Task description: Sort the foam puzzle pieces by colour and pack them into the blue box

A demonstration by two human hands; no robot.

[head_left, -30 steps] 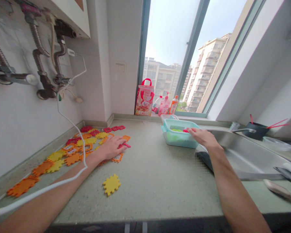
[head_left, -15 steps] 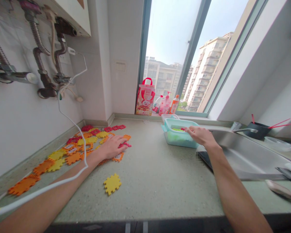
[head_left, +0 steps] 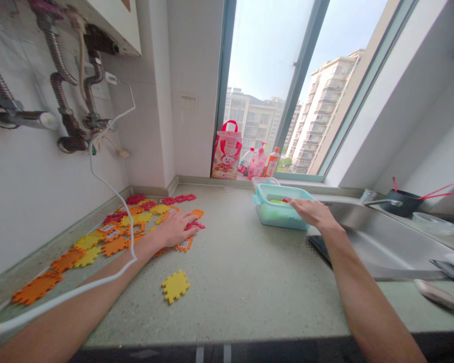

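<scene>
Teal box (head_left: 280,218) by the sink (head_left: 386,242); right hand (head_left: 312,213) over its rim, fingers drawn together, red piece (head_left: 285,200) at their tips, less of it showing than a second ago; grip unclear. Left hand (head_left: 176,228) unmoved, fingers slightly parted over pieces (head_left: 142,218) on the counter (head_left: 230,282), hold unclear.

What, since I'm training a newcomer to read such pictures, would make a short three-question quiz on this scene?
1. Which hand is at the turquoise tub?

2. True or false: one yellow notched piece lies apart from the other notched pieces.

3. The left hand is over:
(a) the sink
(b) some of the notched pieces
(c) the bottles by the window

Key:
1. The right hand.
2. True.
3. (b)
</scene>
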